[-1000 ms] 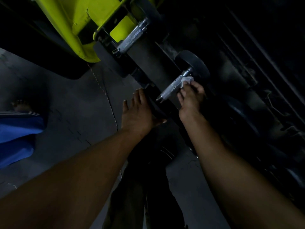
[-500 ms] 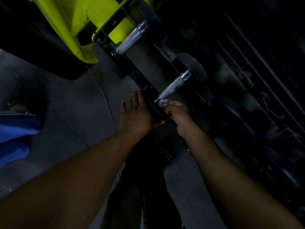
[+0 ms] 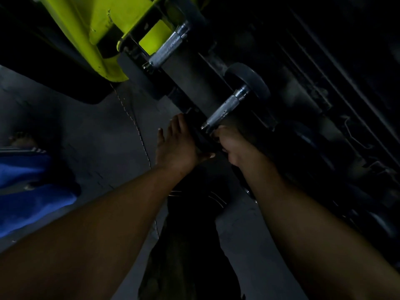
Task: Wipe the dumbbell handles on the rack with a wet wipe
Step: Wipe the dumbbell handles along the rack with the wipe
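Nearest the camera, two bare forearms reach forward over a grey floor, with the person's dark-clothed leg between them.

The left hand lies with its fingers straight and close together, pointing away, and rests flat against the dark near end of a dumbbell on the rack; its thumb sticks out to the right toward the other hand.

The right hand is just to the right of that thumb, fingers curled into a loose fist at the near tip of the knurled dumbbell handle. Whether the wet wipe is inside that fist cannot be told; no white cloth shows, and the light is very dim.

From the right hand's knuckles the steel handle runs away and to the right, ending at a round black weight head. The dumbbell sits on the dark rack, which slants across the view beyond both hands.

Farther off, above and left of the left hand, a second knurled handle lies on the same rack, parallel to the first and well apart from both hands. Beside it, farther left, stands a yellow-green painted frame.

Far to the left of the left forearm, at the frame's edge, is blue cloth.
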Motion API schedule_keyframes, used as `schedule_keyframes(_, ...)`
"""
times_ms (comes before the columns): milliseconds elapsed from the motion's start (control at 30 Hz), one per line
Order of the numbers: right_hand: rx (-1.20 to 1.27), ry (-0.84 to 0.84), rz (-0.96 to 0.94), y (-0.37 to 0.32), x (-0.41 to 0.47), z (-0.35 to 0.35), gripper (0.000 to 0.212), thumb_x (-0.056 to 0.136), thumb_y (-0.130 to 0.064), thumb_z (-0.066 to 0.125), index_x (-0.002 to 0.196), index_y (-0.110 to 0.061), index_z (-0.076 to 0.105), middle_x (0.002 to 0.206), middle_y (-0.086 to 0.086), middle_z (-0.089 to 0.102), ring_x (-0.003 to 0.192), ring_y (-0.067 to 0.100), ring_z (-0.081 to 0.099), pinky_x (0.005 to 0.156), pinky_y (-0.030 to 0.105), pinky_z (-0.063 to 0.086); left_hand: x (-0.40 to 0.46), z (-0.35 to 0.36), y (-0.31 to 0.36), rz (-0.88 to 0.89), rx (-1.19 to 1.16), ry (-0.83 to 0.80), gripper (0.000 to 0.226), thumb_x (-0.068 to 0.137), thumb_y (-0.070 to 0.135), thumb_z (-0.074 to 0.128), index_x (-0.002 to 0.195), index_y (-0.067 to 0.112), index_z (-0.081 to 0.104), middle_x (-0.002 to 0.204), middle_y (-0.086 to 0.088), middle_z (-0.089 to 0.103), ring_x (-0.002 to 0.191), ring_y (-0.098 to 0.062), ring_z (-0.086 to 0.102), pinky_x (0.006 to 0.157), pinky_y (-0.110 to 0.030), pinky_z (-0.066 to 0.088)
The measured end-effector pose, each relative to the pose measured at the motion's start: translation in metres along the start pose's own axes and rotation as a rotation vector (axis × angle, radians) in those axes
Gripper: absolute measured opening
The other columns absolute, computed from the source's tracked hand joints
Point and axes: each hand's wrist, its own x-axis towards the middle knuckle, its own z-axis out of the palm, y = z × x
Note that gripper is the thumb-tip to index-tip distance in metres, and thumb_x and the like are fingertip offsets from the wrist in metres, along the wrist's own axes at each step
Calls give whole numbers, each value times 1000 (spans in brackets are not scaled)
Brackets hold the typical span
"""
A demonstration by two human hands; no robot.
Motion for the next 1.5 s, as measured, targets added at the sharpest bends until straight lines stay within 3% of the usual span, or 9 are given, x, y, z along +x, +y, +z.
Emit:
schedule_keyframes(133,-95,73,-104,9,4,0,20,87,-11,62,68,-14,65,63,-1,62,56,8,56,52,15,43,2,2,-2,9,11,-1,141,63,80,72,159,5,1,168,-13,10,155,-28,14,125,-52,7)
schedule_keyframes(300,-150,107,-255,13,2,2,22,75,-32,70,77,-10,73,72,7,70,73,15,64,72,39,55,2,3,-4,36,47,20,139,65,83,68,159,4,3,168,-14,13,154,-28,19,124,-52,11)
schedule_keyframes(500,-900,201,-829,-10,4,13,25,90,-14,58,105,-25,74,115,1,61,104,22,62,87,39,53,4,5,-5,32,24,27,140,61,85,68,158,6,8,166,-14,18,152,-28,22,124,-52,14)
schedule_keyframes(667,-1547,286,-800,-44,-1,12,27,96,-19,46,111,-24,69,118,5,58,103,27,62,71,35,39,5,3,-4,39,40,38,140,61,82,72,158,4,9,165,-15,21,150,-30,27,124,-50,16)
schedule_keyframes(900,-1603,700,-816,-44,3,-13,37,90,-8,34,121,-4,54,123,13,51,109,28,54,83,39,50,6,7,-9,71,47,33,137,64,81,70,158,2,10,165,-16,20,151,-31,24,123,-50,16)
schedule_keyframes(1067,-1110,887,-650,-32,-9,-10,22,92,-24,54,111,-17,64,109,3,64,96,17,62,81,29,50,6,10,-10,84,62,55,137,65,82,68,158,1,10,164,-16,21,149,-32,27,123,-51,18)
schedule_keyframes(1233,-661,681,-430,-18,-2,8,39,98,-17,48,136,-10,49,140,14,40,119,27,50,85,19,30,10,16,-11,76,71,84,140,60,84,69,157,1,13,162,-17,26,148,-30,30,122,-50,21)
schedule_keyframes(1367,-134,633,-245,-31,12,15,51,89,-35,40,133,-13,53,132,13,53,115,28,57,93,25,44,14,20,-14,86,60,89,138,58,85,69,159,7,17,160,-13,29,146,-29,33,121,-52,24)
schedule_keyframes(1500,342,443,-222,-30,22,-1,28,102,-13,42,126,-6,55,117,11,64,105,24,64,87,24,53,15,22,-13,91,51,63,135,61,83,71,160,11,13,163,-11,24,150,-28,26,123,-53,18)
